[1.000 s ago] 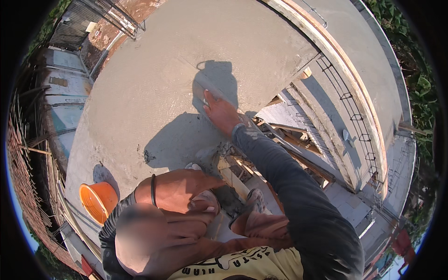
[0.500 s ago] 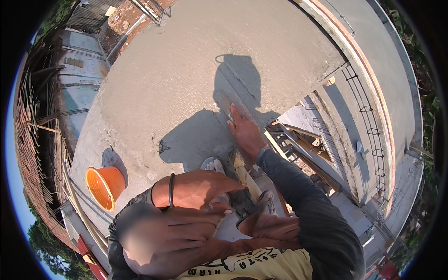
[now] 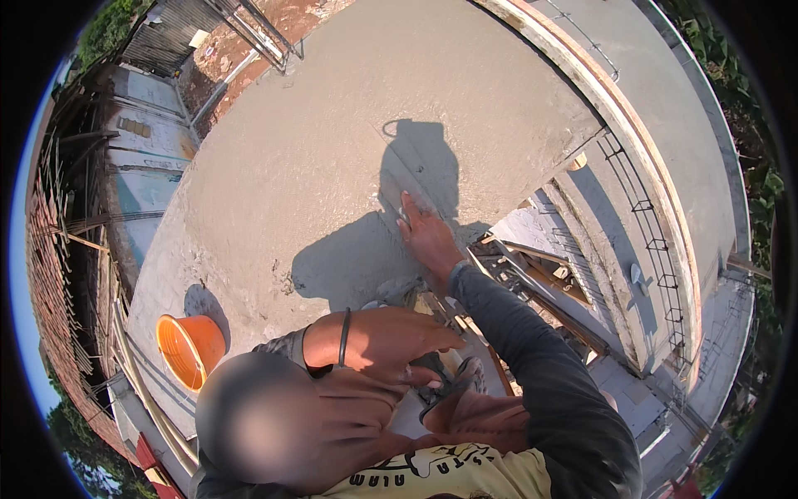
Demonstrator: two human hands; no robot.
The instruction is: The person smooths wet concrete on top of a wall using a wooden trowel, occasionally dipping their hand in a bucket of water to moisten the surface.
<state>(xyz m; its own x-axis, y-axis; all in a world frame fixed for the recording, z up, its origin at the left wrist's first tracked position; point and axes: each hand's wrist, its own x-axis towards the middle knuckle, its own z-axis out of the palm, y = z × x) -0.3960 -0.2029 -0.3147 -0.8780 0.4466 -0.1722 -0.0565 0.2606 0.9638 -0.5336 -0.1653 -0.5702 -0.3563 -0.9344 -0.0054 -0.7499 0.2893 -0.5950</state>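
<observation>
My right hand (image 3: 430,243) reaches forward over a wet grey concrete slab (image 3: 324,133), its fingers bent and the index finger stretched ahead. Beneath it, a long, flat grey float (image 3: 418,187) lies on the surface, partly hidden by the hand and dulled by my shadow. Closer to my body, my left hand (image 3: 397,341) hangs over my bent knee, wearing a dark wristband. Its thumb and fingers are apart, and nothing shows clearly between them. Some dark grey matter lies behind this hand, too covered to name. A sandalled foot (image 3: 470,378) shows beside it.
An orange bucket (image 3: 193,351) stands tilted-looking on the slab at left. To the right, the slab ends at an opening with timber pieces (image 3: 540,266). Beyond lie a rebar cage (image 3: 644,195) and a long curved concrete edge (image 3: 640,108). Steel bars (image 3: 258,37) rise at the far left.
The whole view has tilted slightly, shifting the slab and bucket downward. My left hand has moved to the right. My right hand stays on the float, with only a small shift.
</observation>
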